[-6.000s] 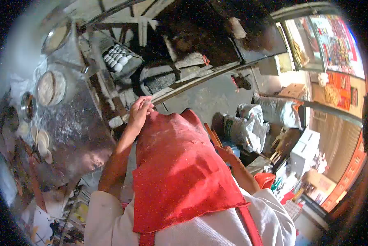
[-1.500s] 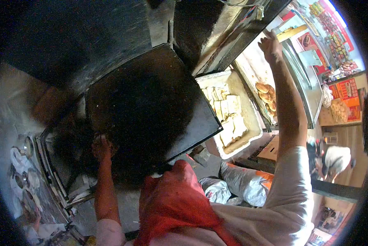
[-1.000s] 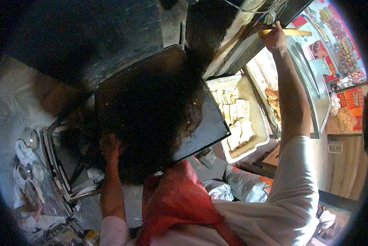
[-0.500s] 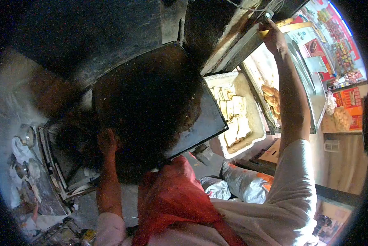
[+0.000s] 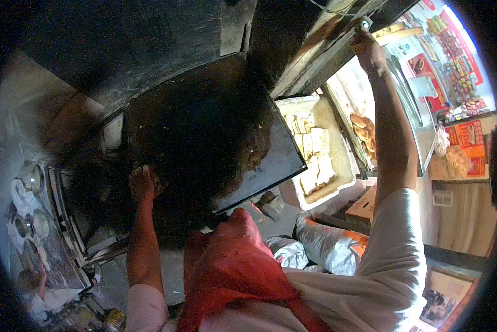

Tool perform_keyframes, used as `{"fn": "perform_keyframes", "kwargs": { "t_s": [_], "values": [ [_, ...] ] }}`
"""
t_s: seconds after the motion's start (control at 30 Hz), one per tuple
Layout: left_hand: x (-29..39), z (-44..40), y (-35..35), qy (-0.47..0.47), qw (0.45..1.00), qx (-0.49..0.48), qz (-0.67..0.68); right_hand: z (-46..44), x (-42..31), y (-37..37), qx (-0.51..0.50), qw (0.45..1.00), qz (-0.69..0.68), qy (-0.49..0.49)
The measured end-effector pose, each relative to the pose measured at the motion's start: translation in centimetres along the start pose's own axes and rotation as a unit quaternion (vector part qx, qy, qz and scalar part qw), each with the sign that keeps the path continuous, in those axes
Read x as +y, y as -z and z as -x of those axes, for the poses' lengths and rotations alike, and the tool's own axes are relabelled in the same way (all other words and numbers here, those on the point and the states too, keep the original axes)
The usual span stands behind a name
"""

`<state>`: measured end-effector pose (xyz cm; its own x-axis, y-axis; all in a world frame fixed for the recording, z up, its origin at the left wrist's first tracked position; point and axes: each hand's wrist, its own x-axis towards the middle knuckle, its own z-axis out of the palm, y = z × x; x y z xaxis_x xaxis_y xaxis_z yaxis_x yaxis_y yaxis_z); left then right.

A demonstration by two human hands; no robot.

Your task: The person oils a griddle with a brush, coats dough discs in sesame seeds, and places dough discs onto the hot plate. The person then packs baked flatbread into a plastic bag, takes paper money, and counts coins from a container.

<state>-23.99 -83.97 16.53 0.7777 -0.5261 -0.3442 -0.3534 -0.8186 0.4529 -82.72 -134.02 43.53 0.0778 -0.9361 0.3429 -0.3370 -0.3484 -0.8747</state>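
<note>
- Nearest the viewer, a creased red cloth apron (image 5: pixel 232 260) is hanging over the person's front, and a ribbed white fabric sleeve (image 5: pixel 393 229) is stretching along the raised right arm.
- The left hand (image 5: pixel 143 182) is curling its fingers inward at the left part of a broad, dark, flat sheet (image 5: pixel 279 157), probably metal. Deep shadow is hiding whether the fingers are gripping it, so that cannot be told. The hand is sitting slightly higher than it was half a second ago.
- The dark sheet is lying in front of the apron, its straight-edged right corner showing dull grey, with pale specks and a brownish smear dotting the black.
- The right hand (image 5: pixel 368 51) is reaching high, fingers bent, just below a small pale fixture (image 5: pixel 365 23) under loose cables. A moment ago it was reaching lower; its new place is apparently bringing the work to that fixture. Whether it is holding anything cannot be told.
- Beyond the apron, a crinkled silver sack with orange patches (image 5: pixel 334 243) is lying on its side.
- Past the sheet, a crusted cream rectangular tub (image 5: pixel 343 155) is holding flat, pale slabs (image 5: pixel 315 146).
- Farther off, rounded brown loaves (image 5: pixel 362 131) are glowing in light.
</note>
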Motion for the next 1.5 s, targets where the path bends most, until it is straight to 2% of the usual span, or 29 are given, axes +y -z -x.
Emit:
{"fn": "perform_keyframes", "kwargs": {
  "t_s": [0.03, 0.1, 0.13, 0.17, 0.23, 0.27, 0.33, 0.37, 0.43, 0.47, 0.5, 0.57, 0.6, 0.63, 0.67, 0.7, 0.77, 1.0, 1.03, 1.1, 1.13, 1.17, 1.2, 1.23, 1.3, 1.33, 1.4, 1.43, 1.5],
  "values": [
    [1.2, 1.2, 0.6, 0.082, 0.996, 0.021, 0.011, 0.5, -0.3, 0.1, 0.001, 1.0, 0.001, 0.0],
    [-7.3, -5.8, -4.2, -0.117, 0.991, 0.062, -0.023, 2.9, -1.8, -0.3, 0.018, 0.942, -0.294, -0.161],
    [-11.3, -9.2, -6.4, -0.212, 0.972, 0.087, -0.045, 6.0, -5.0, -2.1, 0.101, 0.951, -0.233, -0.177],
    [-10.8, -8.8, -5.7, -0.214, 0.972, 0.085, -0.044, 8.0, -5.6, -2.9, 0.103, 0.951, -0.231, -0.177],
    [-7.1, -6.3, -2.4, -0.331, 0.938, 0.039, -0.096, 11.6, -5.8, -4.4, 0.133, 0.967, -0.164, -0.141],
    [-4.6, -4.5, -0.7, -0.328, 0.939, 0.037, -0.096, 14.1, -6.5, -5.4, 0.091, 0.972, -0.147, -0.16],
    [0.0, -0.6, 1.3, -0.135, 0.987, -0.008, 0.084, 20.7, -8.2, -9.1, 0.054, 0.939, -0.248, -0.233],
    [0.4, -0.5, -0.9, -0.007, 0.977, 0.051, 0.205, 23.7, -6.5, -10.2, 0.015, 0.912, -0.281, -0.299],
    [-4.0, -5.8, -3.9, 0.015, 0.918, -0.232, 0.32, 32.5, -8.7, -13.9, -0.129, 0.928, -0.209, -0.28],
    [-2.3, -2.7, -1.7, 0.012, 0.879, -0.294, 0.377, 37.7, -11.6, -17.9, -0.081, 0.939, -0.196, -0.271],
    [-1.1, -0.1, 2.4, 0.054, 0.898, -0.251, 0.357, 42.4, -9.4, -17.7, -0.21, 0.917, -0.146, -0.307],
    [-3.2, 0.1, 5.8, 0.042, 0.873, -0.301, 0.38, 52.2, -10.8, -21.6, -0.231, 0.907, -0.124, -0.329],
    [-5.3, 0.1, 7.0, -0.003, 0.864, -0.295, 0.407, 55.2, -16.7, -23.8, -0.269, 0.861, -0.103, -0.419],
    [-7.3, -0.1, 8.3, -0.051, 0.852, -0.288, 0.435, 60.4, -14.7, -24.7, -0.312, 0.821, -0.132, -0.46],
    [-9.8, -0.5, 9.9, -0.075, 0.827, -0.295, 0.472, 63.2, -16.9, -26.3, -0.344, 0.801, -0.172, -0.458],
    [-12.5, -0.8, 11.6, -0.123, 0.823, -0.288, 0.475, 66.9, -16.3, -27.1, -0.376, 0.751, -0.154, -0.52],
    [-17.2, 0.4, 15.8, -0.127, 0.832, -0.253, 0.478, 68.9, -20.6, -30.5, -0.466, 0.652, -0.264, -0.537],
    [-35.6, 9.9, 21.9, 0.024, 0.859, -0.186, 0.476, 73.9, -22.3, -40.6, -0.511, 0.542, -0.289, -0.601],
    [-37.3, 11.4, 21.8, 0.057, 0.866, -0.181, 0.462, 74.0, -23.0, -42.7, -0.509, 0.582, -0.257, -0.579],
    [-40.6, 14.7, 21.6, 0.066, 0.889, -0.178, 0.417, 74.4, -21.9, -47.4, -0.545, 0.545, -0.249, -0.586],
    [-43.6, 16.5, 20.3, -0.004, 0.903, -0.141, 0.406, 74.7, -22.2, -49.6, -0.533, 0.57, -0.227, -0.583],
    [-44.9, 18.3, 20.4, 0.007, 0.908, -0.119, 0.402, 75.1, -22.6, -52.0, -0.521, 0.592, -0.21, -0.579],
    [-45.7, 20.4, 20.6, 0.012, 0.892, -0.131, 0.433, 74.7, -21.6, -54.1, -0.59, 0.555, -0.217, -0.544],
    [-46.6, 22.0, 21.4, 0.013, 0.875, -0.139, 0.463, 74.6, -25.8, -54.6, -0.538, 0.637, -0.217, -0.508],
    [-48.4, 24.3, 24.1, 0.06, 0.882, -0.121, 0.451, 75.1, -28.8, -55.9, -0.476, 0.737, -0.141, -0.459],
    [-48.9, 24.7, 24.9, 0.097, 0.876, -0.131, 0.453, 74.9, -29.7, -55.6, -0.489, 0.735, -0.146, -0.448],
    [-52.3, 23.5, 25.5, 0.127, 0.847, -0.109, 0.504, 74.0, -31.4, -54.9, -0.51, 0.799, -0.167, -0.271],
    [-53.7, 23.5, 25.7, 0.167, 0.814, -0.108, 0.546, 73.1, -33.9, -54.3, -0.49, 0.828, -0.172, -0.214],
    [-52.9, 22.7, 28.1, 0.172, 0.813, -0.093, 0.549, 70.6, -41.7, -52.0, -0.419, 0.888, -0.163, -0.096]
  ]
}}
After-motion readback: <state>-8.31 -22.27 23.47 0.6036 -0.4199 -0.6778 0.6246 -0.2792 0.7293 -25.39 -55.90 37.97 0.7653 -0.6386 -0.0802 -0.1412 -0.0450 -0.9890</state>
